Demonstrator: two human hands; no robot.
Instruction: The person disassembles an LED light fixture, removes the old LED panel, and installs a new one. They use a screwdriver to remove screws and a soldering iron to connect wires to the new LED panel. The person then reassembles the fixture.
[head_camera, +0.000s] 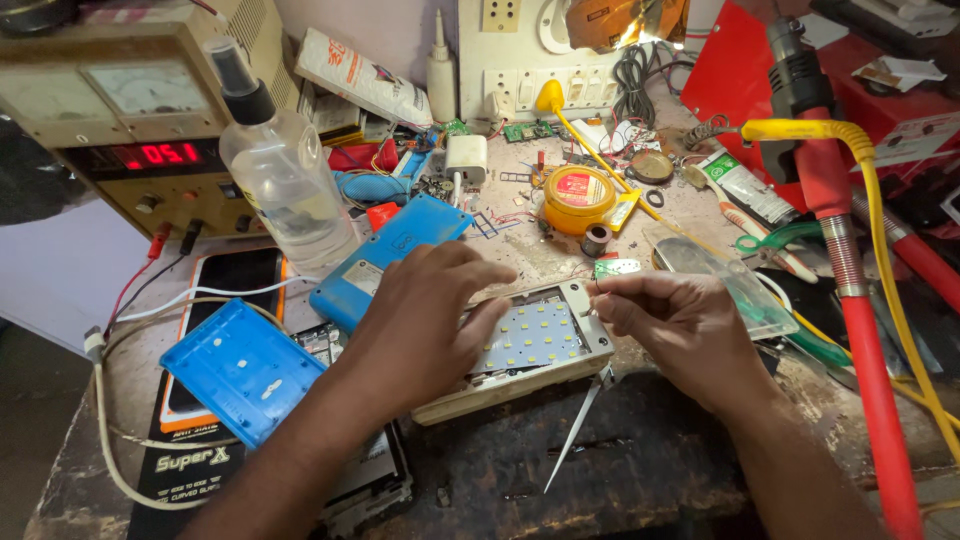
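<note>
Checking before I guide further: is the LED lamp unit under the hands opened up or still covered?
Opened: the LED board lies bare in the cream housing, with no cover on it.
</note>
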